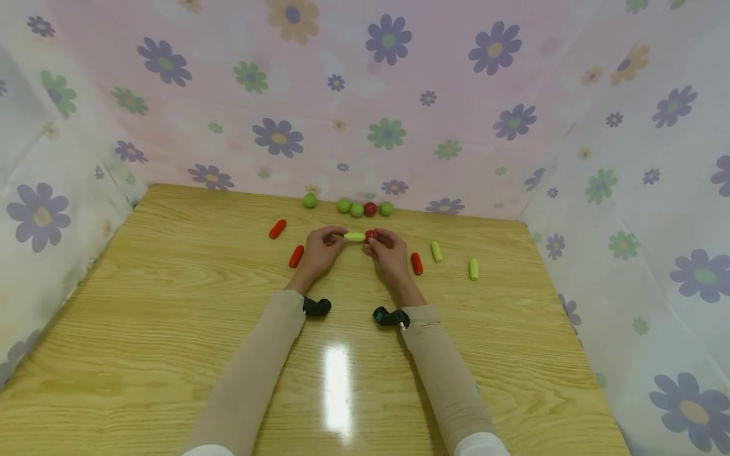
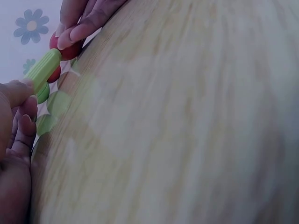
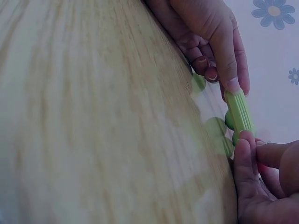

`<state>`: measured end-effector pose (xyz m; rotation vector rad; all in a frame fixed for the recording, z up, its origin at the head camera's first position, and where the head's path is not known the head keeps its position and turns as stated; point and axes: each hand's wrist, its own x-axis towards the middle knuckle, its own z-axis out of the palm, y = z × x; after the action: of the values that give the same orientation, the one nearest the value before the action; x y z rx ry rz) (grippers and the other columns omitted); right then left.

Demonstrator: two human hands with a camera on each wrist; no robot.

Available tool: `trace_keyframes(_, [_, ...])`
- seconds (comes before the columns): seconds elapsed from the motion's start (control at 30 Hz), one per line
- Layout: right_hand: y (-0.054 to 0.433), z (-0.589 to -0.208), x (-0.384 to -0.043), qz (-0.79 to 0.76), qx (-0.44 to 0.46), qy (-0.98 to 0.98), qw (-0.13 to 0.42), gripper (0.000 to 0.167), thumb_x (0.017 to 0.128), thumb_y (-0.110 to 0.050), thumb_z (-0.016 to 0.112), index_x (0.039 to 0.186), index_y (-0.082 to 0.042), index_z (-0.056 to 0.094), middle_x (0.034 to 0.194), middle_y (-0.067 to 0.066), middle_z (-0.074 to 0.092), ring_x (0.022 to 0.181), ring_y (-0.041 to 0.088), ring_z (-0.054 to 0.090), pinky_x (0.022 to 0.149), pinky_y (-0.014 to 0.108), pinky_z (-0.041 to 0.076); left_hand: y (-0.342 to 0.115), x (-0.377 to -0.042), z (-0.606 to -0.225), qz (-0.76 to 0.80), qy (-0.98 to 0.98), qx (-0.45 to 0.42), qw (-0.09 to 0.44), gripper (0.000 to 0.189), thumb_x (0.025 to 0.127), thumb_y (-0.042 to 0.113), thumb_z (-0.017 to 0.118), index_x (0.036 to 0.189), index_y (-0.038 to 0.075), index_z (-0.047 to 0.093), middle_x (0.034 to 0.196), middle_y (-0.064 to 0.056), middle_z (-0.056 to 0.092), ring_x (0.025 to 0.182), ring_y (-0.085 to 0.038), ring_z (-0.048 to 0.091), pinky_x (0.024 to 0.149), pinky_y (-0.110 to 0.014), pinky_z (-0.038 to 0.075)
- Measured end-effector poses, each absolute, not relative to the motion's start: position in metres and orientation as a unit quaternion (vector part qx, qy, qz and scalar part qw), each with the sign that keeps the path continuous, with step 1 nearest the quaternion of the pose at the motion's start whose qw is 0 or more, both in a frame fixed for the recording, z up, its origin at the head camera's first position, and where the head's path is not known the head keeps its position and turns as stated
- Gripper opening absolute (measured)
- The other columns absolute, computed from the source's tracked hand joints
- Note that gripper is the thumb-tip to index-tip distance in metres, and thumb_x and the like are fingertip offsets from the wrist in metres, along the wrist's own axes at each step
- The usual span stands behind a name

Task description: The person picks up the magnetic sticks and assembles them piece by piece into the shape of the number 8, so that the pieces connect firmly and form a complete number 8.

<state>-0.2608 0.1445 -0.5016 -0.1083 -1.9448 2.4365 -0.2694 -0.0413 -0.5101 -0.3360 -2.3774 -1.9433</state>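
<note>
Between the two hands, near the back of the table, a ribbed yellow-green stick [image 1: 355,237] meets a shiny red ball [image 1: 371,235] end-on. My left hand [image 1: 322,252] pinches the stick's left end between thumb and fingers. On the other side, my right hand [image 1: 392,256] grips the red ball, and its fingers cover much of it. The left wrist view shows the stick's grooved side [image 2: 44,69] running up to the ball [image 2: 70,50]. In the right wrist view the ball is mostly hidden behind the right fingers [image 3: 245,154].
Along the back edge stand green balls [image 1: 344,205] and another red ball [image 1: 370,209], with one green ball [image 1: 310,200] apart at left. Red sticks [image 1: 277,229] lie on both sides of the hands. Two yellow-green sticks [image 1: 436,251] lie at right. Flowered cloth [image 1: 388,133] hangs behind the wooden table [image 1: 171,285].
</note>
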Motion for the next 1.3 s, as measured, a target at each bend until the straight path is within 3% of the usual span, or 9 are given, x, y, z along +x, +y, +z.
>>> trace_keyframes(0.4, [0.148, -0.5015, -0.2638, 0.767, -0.039, -0.641, 0.007, 0.039, 0.097, 0.009, 0.06, 0.135, 0.011, 0.052, 0.128, 0.027, 0.058, 0.08, 0.012, 0.07, 0.076, 0.023, 0.059, -0.0392, -0.2717, -0.5092, -0.634, -0.767, -0.099, 0.023, 0.025, 0.1, 0.01, 0.066, 0.123, 0.0, 0.07, 0.117, -0.017, 0.069, 0.098, -0.029, 0.068, 0.086, -0.036, 0.055])
trace_keyframes(0.7, [0.1517, -0.503, -0.2616, 0.775, -0.016, -0.632, 0.016, 0.032, 0.096, 0.007, 0.063, 0.128, 0.006, 0.058, 0.121, 0.022, 0.062, 0.084, 0.015, 0.072, 0.078, 0.025, 0.06, -0.0385, -0.2719, -0.5076, -0.638, -0.763, -0.101, 0.02, 0.027, 0.101, 0.012, 0.064, 0.125, 0.0, 0.069, 0.121, -0.017, 0.069, 0.1, -0.029, 0.069, 0.086, -0.034, 0.055])
trace_keyframes(1.0, [0.1515, -0.5024, -0.2632, 0.77, -0.032, -0.637, -0.007, 0.038, 0.098, 0.009, 0.059, 0.136, 0.01, 0.051, 0.129, 0.025, 0.057, 0.082, 0.012, 0.07, 0.08, 0.024, 0.059, -0.0391, -0.2716, -0.5086, -0.646, -0.757, -0.094, 0.018, 0.031, 0.104, 0.018, 0.06, 0.13, 0.0, 0.065, 0.128, -0.015, 0.066, 0.108, -0.029, 0.068, 0.087, -0.03, 0.054])
trace_keyframes(1.3, [0.1488, -0.505, -0.2595, 0.768, -0.045, -0.639, -0.008, 0.035, 0.098, 0.009, 0.06, 0.133, 0.007, 0.055, 0.125, 0.022, 0.06, 0.084, 0.014, 0.07, 0.08, 0.025, 0.06, -0.0383, -0.265, -0.5077, -0.644, -0.76, -0.088, 0.003, 0.034, 0.107, 0.018, 0.054, 0.134, -0.003, 0.058, 0.121, -0.02, 0.064, 0.103, -0.032, 0.067, 0.084, -0.034, 0.054])
